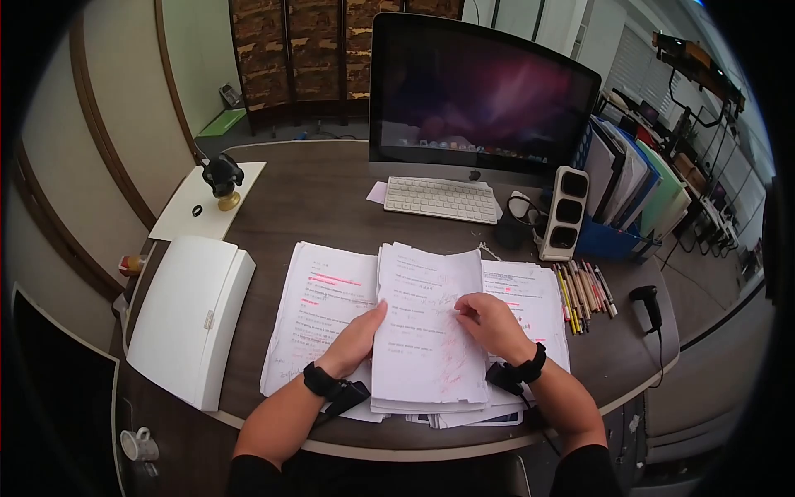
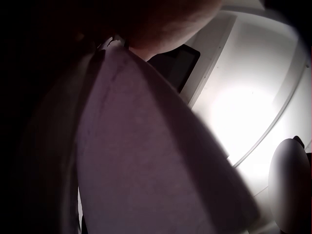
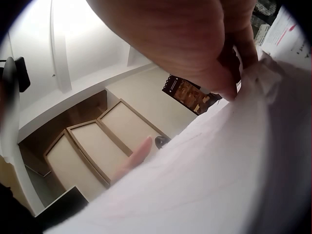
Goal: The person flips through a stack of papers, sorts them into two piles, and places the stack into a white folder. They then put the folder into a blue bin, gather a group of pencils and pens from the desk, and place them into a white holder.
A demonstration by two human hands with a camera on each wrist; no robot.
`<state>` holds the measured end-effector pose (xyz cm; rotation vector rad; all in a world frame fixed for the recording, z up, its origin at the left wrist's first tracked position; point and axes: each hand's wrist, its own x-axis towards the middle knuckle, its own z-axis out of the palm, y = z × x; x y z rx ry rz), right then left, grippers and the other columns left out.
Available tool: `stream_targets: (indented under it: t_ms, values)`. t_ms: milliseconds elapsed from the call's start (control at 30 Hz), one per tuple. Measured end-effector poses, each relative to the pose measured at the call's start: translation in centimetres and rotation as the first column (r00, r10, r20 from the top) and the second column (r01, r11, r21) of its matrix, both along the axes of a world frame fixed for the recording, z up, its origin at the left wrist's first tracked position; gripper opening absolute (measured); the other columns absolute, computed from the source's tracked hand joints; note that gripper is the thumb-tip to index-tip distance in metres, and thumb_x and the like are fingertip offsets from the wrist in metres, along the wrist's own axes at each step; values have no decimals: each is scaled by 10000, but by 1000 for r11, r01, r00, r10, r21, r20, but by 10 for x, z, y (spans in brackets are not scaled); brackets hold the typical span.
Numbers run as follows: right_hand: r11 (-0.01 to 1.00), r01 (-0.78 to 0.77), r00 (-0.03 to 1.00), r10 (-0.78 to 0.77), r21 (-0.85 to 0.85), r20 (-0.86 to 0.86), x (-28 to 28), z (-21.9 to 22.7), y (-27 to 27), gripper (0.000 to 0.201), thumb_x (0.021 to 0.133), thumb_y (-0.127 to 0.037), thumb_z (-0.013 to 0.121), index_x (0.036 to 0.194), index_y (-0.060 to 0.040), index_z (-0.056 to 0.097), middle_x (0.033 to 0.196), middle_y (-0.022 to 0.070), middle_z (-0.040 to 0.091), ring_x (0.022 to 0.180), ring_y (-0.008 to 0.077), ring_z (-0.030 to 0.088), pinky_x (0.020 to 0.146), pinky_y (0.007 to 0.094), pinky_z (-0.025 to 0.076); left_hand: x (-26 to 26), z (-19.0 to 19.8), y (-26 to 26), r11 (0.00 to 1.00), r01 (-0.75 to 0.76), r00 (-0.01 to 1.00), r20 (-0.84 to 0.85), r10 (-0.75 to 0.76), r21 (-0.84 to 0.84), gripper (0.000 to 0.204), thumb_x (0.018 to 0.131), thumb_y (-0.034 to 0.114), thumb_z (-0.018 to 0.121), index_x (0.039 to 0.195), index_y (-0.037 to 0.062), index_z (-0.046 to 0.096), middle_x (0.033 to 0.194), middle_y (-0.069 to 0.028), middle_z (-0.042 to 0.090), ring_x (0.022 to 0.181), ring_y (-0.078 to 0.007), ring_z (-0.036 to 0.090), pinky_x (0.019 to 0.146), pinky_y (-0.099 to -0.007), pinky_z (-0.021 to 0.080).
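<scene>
A stack of printed sheets [image 1: 426, 340] with red and pencil handwriting stands raised between both hands, over other papers. My left hand [image 1: 358, 341] grips its left edge, thumb at the front and the other fingers hidden behind. With thumb and fingertips my right hand [image 1: 497, 327] pinches the right edge, where the paper [image 3: 265, 78] is creased in the right wrist view. Close up in the left wrist view, the sheets [image 2: 131, 141] hang below the hand. More marked papers [image 1: 302, 331] lie on the left, and another printed pile [image 1: 530, 290] is on the right.
Pencils and pens [image 1: 584, 294] lie right of the papers, near a black handheld device [image 1: 646, 306]. Behind are a keyboard [image 1: 439, 199], a monitor [image 1: 480, 91], a white three-socket block [image 1: 567, 211] and a folder rack [image 1: 613, 236]. A white box-like machine [image 1: 182, 315] stands left.
</scene>
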<state>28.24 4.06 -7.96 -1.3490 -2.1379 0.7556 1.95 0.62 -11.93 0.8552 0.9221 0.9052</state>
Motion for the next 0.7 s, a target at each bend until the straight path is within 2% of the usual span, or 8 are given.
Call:
stream_targets:
  t_ms: [100, 267, 333, 367, 433, 467, 567, 700]
  values:
    - [1000, -2, 1000, 2, -7, 2, -2, 0, -5, 182, 829, -55, 670, 998, 9, 651, 939, 155, 674, 867, 284, 658, 778, 348, 526, -4, 21, -3, 989, 146, 946, -292, -144, -17, 404, 1044, 301, 425, 1216, -41, 557, 994, -72, 663, 804, -91, 602, 659, -237, 480]
    - [1000, -5, 997, 5, 3, 75, 8, -1, -12, 253, 826, -88, 708, 1050, 5, 635, 1032, 153, 657, 943, 261, 649, 851, 336, 514, 0, -3, -7, 986, 43, 993, -114, -25, 163, 313, 1007, 138, 503, 1242, -66, 527, 1146, -119, 645, 998, -139, 619, 871, -280, 505]
    - [896, 132, 989, -150, 425, 9, 17, -7, -11, 426, 838, -123, 713, 1216, 1, 561, 1182, 172, 610, 1078, 246, 607, 923, 332, 486, 0, 3, -8, 985, 39, 994, -106, -21, 171, 311, 1002, 122, 511, 1247, -70, 522, 1191, -130, 634, 1041, -150, 612, 920, -296, 497]
    - [894, 133, 989, -150, 429, 5, 19, -6, -11, 426, 838, -123, 713, 1216, 1, 561, 1182, 172, 610, 1078, 246, 607, 923, 332, 486, 1, 10, -10, 979, 7, 998, -57, 5, 204, 318, 1003, 128, 515, 1253, -69, 521, 1190, -126, 636, 1038, -148, 611, 912, -296, 499]
    - [968, 229, 884, -251, -102, -394, 22, 0, -14, 629, 870, -126, 694, 1395, 24, 382, 1360, 192, 503, 1187, 269, 549, 969, 370, 473, 2, 20, -13, 971, -25, 1000, -9, 28, 239, 325, 1003, 134, 519, 1258, -68, 521, 1188, -121, 637, 1035, -146, 611, 904, -295, 501]
    - [961, 108, 784, -239, -254, -573, 21, -6, -11, 655, 926, -148, 647, 1448, 35, 296, 1380, 174, 494, 1230, 211, 507, 1010, 359, 439, 2, 24, -14, 962, -37, 999, -1, 38, 271, 337, 999, 136, 531, 1269, -66, 515, 1191, -119, 636, 1039, -145, 609, 907, -294, 499]
    - [884, -113, 637, -286, -454, -716, 9, 15, -26, 598, 964, -146, 589, 1456, 18, 293, 1367, 149, 501, 1206, 195, 516, 1015, 342, 432, 0, 34, -16, 939, -44, 998, -26, 57, 341, 360, 986, 134, 557, 1283, -63, 507, 1200, -119, 632, 1055, -147, 602, 922, -296, 489]
    - [895, -169, 523, -274, -414, -807, -14, 30, -34, 533, 984, -146, 554, 1439, 10, 326, 1358, 135, 505, 1196, 177, 514, 1010, 323, 431, -7, 50, -23, 866, -21, 959, -234, 159, 499, 392, 955, 95, 589, 1301, -57, 487, 1218, -122, 619, 1096, -158, 582, 962, -308, 462]
